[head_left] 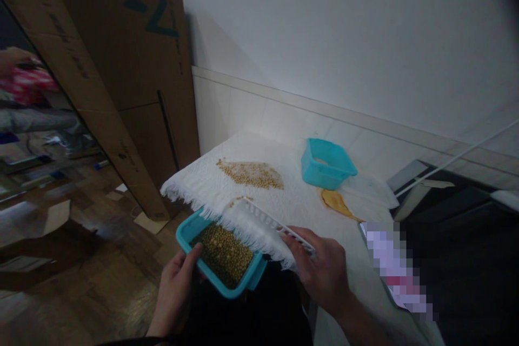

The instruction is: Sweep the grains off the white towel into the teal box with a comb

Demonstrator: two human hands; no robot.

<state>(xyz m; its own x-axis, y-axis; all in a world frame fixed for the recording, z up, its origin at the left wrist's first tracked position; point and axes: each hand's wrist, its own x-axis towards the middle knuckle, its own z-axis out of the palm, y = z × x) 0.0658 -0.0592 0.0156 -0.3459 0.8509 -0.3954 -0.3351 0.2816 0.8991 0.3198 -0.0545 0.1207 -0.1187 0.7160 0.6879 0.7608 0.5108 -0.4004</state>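
My left hand [178,284] grips the near left rim of a turquoise plastic container [219,284], thumb over the edge. Yellowish round beans [227,251] lie inside it, and its far side sits under the fringed edge of a white cloth [259,143]. My right hand [322,265] is closed around a white slotted plastic tool [275,223], whose exact kind I cannot make out. The tool's long edge rests on the cloth near the fringe, beside a few loose beans [239,200]. Farther back, a larger patch of beans [251,174] is spread on the cloth.
A second turquoise container [324,170] stands at the back by the wall. Near it lies a flat orange-yellow item [336,203]. A tall cardboard box [154,65] rises on the left. Dark equipment with a white rod [458,154] is at right. Another person's hand [16,57] shows far left.
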